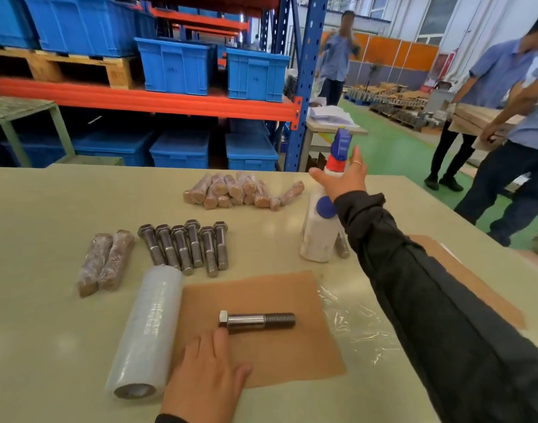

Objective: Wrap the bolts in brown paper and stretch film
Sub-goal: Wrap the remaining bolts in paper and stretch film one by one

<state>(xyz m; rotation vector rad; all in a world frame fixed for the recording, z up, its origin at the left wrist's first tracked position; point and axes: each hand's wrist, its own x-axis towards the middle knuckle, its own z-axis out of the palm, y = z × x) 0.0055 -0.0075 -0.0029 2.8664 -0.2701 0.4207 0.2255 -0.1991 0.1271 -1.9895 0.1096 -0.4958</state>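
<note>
Left hand (206, 370) lies flat on our brown paper (261, 328), one fingertip touching the bolt (257, 321) at its centre; right hand (342, 178) reaches open-fingered at the far spray bottle (321, 221). Heavy, smooth steel probably rolls; we'd grip its hex head.

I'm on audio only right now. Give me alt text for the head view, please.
A single bolt lies on a brown paper sheet on the table, the left hand flat on the paper by the bolt's head. The right hand reaches for a spray bottle; a stretch film roll, six bare bolts and wrapped bundles lie nearby.
</note>
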